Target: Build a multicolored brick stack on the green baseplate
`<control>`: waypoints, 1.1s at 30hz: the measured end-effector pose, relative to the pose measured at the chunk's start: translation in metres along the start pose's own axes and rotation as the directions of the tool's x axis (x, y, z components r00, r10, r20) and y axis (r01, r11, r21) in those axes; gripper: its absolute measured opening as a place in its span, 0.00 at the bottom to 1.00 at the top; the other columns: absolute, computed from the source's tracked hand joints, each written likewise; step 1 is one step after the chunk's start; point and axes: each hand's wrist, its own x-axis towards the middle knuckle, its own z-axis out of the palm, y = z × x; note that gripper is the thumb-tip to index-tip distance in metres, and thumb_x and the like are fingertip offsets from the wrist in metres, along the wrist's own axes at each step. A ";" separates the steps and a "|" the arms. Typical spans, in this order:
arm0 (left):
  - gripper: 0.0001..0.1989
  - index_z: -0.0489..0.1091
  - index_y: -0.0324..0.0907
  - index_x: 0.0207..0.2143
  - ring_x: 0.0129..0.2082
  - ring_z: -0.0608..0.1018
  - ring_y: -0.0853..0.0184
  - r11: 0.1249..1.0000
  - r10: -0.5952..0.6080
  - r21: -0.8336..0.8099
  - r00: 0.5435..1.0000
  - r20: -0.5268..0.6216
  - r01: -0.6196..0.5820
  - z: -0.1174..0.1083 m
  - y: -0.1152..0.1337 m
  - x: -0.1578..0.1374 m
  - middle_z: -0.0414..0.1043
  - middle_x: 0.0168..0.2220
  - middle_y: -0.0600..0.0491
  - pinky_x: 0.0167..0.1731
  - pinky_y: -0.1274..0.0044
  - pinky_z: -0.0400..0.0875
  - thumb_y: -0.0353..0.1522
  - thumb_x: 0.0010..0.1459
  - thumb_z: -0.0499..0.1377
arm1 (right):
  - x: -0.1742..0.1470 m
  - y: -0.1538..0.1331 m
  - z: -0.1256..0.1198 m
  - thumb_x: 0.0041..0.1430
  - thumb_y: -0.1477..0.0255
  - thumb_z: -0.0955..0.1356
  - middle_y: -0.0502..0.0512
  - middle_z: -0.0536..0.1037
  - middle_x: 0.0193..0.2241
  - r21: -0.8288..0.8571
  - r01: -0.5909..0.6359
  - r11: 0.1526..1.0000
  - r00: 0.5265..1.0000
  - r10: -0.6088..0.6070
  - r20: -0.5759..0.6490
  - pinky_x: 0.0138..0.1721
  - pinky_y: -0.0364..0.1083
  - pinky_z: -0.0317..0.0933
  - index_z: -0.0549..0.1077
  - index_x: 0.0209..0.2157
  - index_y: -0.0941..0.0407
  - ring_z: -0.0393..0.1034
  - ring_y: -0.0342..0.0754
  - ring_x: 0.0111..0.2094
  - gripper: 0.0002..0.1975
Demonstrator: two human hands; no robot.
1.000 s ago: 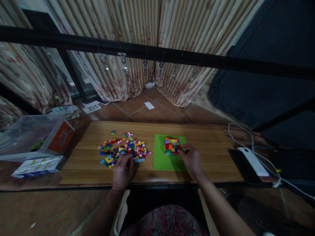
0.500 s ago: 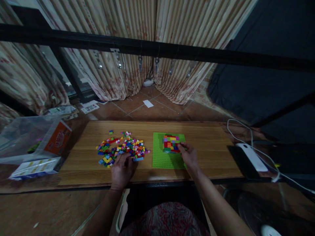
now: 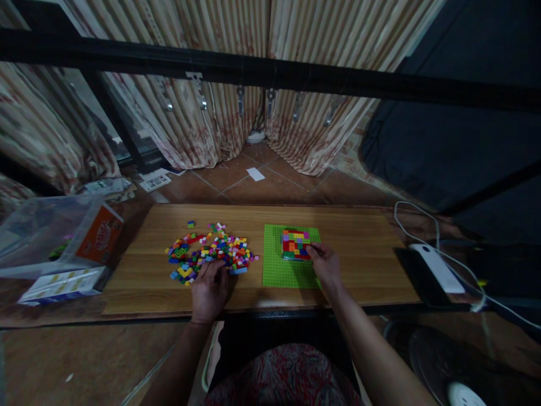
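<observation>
A loose pile of small multicoloured toy bricks (image 3: 234, 248) lies on the left half of the wooden board. My left hand (image 3: 210, 285) rests at the near edge of that pile, fingers curled down among the bricks; what they pinch is hidden. To the right is a green studded baseplate (image 3: 274, 273). On it stands a compact, roughly square build of coloured bricks (image 3: 295, 243), with red, orange, yellow, pink and blue on top. My right hand (image 3: 325, 265) is at the build's right side, thumb and fingers pinched together against its edge. Anything between those fingertips is too small to name.
The wooden board (image 3: 359, 237) lies on a low table. At the left are a clear plastic bin (image 3: 46, 231) and a flat box (image 3: 63, 285). A white power strip (image 3: 437, 268) with its cable and a black flat object (image 3: 422, 276) are at the right.
The view has shifted slightly. Both hands stay at nearly the same places, the left at the pile and the right at the build's right edge.
</observation>
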 end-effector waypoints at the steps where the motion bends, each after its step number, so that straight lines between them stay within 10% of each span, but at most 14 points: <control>1: 0.06 0.69 0.42 0.37 0.35 0.76 0.66 1.000 -0.001 0.003 1.000 0.002 0.001 0.000 0.000 0.000 0.74 0.34 0.50 0.38 0.74 0.72 0.31 0.59 0.54 | 0.000 0.000 0.001 0.45 0.56 0.70 0.58 0.80 0.32 0.005 0.000 1.000 1.000 0.000 -0.006 0.34 0.49 0.67 0.75 0.36 0.58 0.75 0.51 0.32 0.21; 17: 0.06 0.69 0.42 0.36 0.36 0.76 0.65 0.999 -0.031 -0.011 0.999 0.018 0.031 0.001 0.001 -0.001 0.73 0.35 0.50 0.39 0.73 0.72 0.31 0.59 0.53 | -0.016 -0.014 -0.027 0.45 0.52 0.71 0.55 0.79 0.30 0.322 -0.120 0.939 0.988 0.146 -0.057 0.22 0.40 0.59 0.75 0.32 0.57 0.68 0.42 0.24 0.22; 22: 0.06 0.69 0.42 0.37 0.37 0.75 0.65 0.998 -0.053 -0.019 0.998 0.035 0.054 0.001 0.002 -0.002 0.73 0.35 0.49 0.39 0.72 0.72 0.30 0.59 0.52 | -0.049 -0.025 -0.018 0.49 0.54 0.69 0.55 0.78 0.27 0.216 -0.007 0.976 0.994 0.031 -0.108 0.24 0.42 0.59 0.75 0.31 0.57 0.66 0.43 0.23 0.20; 26: 0.06 0.69 0.42 0.36 0.37 0.75 0.65 0.997 -0.062 -0.041 0.997 0.037 0.063 0.002 0.001 -0.004 0.73 0.34 0.50 0.40 0.73 0.72 0.28 0.59 0.53 | -0.087 -0.030 0.007 0.54 0.55 0.67 0.55 0.79 0.30 0.066 0.102 0.993 0.983 -0.111 0.147 0.32 0.46 0.65 0.76 0.34 0.55 0.70 0.47 0.29 0.17; 33: 0.06 0.69 0.42 0.37 0.37 0.75 0.66 0.995 -0.074 -0.071 0.997 0.033 0.077 0.003 0.000 -0.006 0.72 0.35 0.50 0.39 0.73 0.72 0.28 0.59 0.53 | -0.094 -0.041 0.059 0.61 0.65 0.62 0.55 0.78 0.38 -0.128 0.422 0.897 0.823 -0.320 0.468 0.42 0.47 0.65 0.76 0.38 0.53 0.73 0.48 0.38 0.13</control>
